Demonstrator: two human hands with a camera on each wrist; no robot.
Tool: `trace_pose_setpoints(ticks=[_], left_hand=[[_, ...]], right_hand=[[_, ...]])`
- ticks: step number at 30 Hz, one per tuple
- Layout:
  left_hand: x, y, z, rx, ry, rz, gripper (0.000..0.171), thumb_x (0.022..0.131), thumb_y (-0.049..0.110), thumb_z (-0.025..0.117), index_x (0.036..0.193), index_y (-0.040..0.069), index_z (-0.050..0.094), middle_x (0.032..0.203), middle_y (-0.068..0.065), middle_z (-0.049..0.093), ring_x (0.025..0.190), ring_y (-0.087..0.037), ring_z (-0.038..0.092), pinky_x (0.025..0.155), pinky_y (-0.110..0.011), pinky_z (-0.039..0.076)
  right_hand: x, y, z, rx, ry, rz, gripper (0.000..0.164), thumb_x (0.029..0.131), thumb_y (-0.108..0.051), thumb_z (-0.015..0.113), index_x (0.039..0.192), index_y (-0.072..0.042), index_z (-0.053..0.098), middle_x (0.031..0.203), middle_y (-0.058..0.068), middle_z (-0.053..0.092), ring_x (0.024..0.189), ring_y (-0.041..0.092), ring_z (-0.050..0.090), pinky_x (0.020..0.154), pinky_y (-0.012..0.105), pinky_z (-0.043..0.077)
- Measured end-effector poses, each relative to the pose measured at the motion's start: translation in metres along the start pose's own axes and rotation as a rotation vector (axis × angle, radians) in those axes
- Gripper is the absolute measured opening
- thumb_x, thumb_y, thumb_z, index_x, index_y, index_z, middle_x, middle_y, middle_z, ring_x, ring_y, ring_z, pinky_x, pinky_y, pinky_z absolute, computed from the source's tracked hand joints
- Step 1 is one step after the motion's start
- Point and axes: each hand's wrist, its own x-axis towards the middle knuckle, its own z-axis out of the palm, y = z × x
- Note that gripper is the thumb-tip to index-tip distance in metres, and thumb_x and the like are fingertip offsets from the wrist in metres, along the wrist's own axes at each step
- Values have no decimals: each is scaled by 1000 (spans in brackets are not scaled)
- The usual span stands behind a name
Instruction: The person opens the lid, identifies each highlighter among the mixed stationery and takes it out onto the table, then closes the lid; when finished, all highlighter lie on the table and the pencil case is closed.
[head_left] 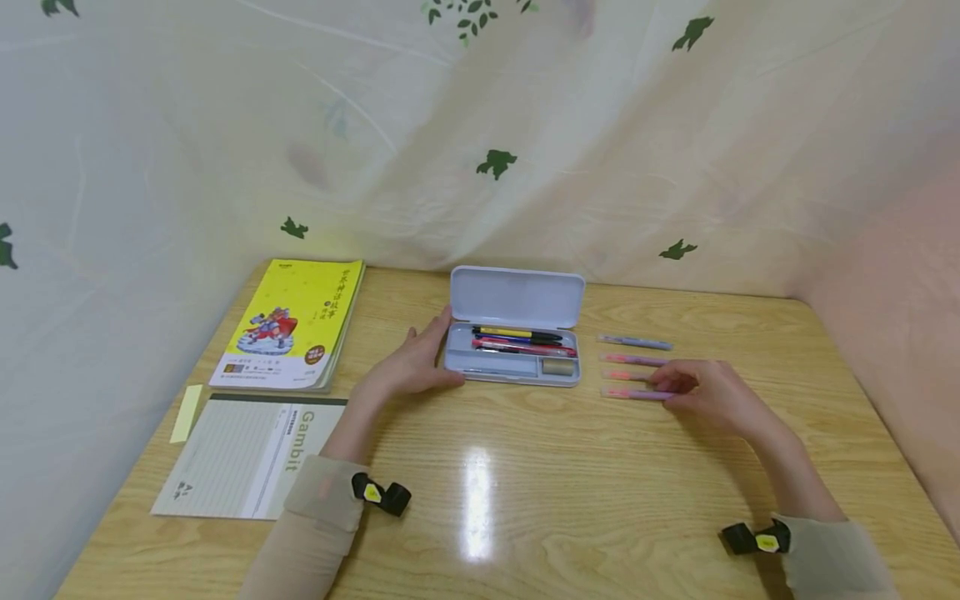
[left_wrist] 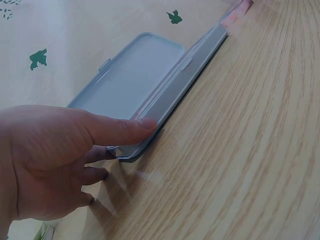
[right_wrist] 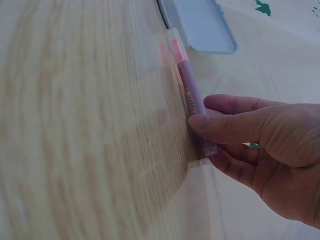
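Note:
An open pale blue pencil case [head_left: 457,360] lies on the table with its lid [head_left: 517,297] raised, holding several pens [head_left: 517,333] and a small tan block [head_left: 557,367]. My left hand [head_left: 412,362] rests against its left end. In the left wrist view, the thumb [left_wrist: 125,131] lies straight along the front wall and the other fingers are beyond the corner. My right hand [head_left: 708,392] pinches the barrel of the nearest highlighter [right_wrist: 192,92], purple with a pink tip under a clear cap. Behind it lie two similar highlighters [head_left: 630,359] and a blue-grey one [head_left: 636,342].
To the left lie a thick yellow book [head_left: 300,308] and, in front of it, a notebook [head_left: 225,467] partly under the left forearm. A pale yellow strip [head_left: 186,414] is at the notebook's left. A patterned curtain [head_left: 375,167] borders the table's back.

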Motion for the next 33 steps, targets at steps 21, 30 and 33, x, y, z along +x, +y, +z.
trace_pose_setpoints(ticks=[21, 30, 33], left_hand=[[1, 0, 1, 2, -10, -16, 111, 94, 35, 73, 166, 10, -6, 175, -14, 3, 164, -28, 3, 132, -57, -4], [1, -2, 2, 4, -2, -10, 111, 94, 35, 73, 166, 10, -6, 175, -15, 3, 163, -29, 4, 132, -57, -4], [1, -2, 2, 4, -2, -13, 111, 94, 35, 73, 166, 10, -6, 175, -14, 3, 164, -29, 3, 132, -57, -4]], right_hand=[[1, 1, 1, -10, 15, -23, 25, 84, -2, 81, 108, -9, 77, 95, 3, 77, 84, 8, 67, 71, 18, 55], [0, 1, 0, -7, 20, 8, 27, 84, -2, 81, 109, -11, 77, 97, 2, 78, 86, 10, 68, 72, 18, 55], [-1, 2, -1, -8, 39, 23, 23, 87, -7, 80, 108, -15, 77, 97, 0, 77, 87, 9, 67, 75, 18, 55]])
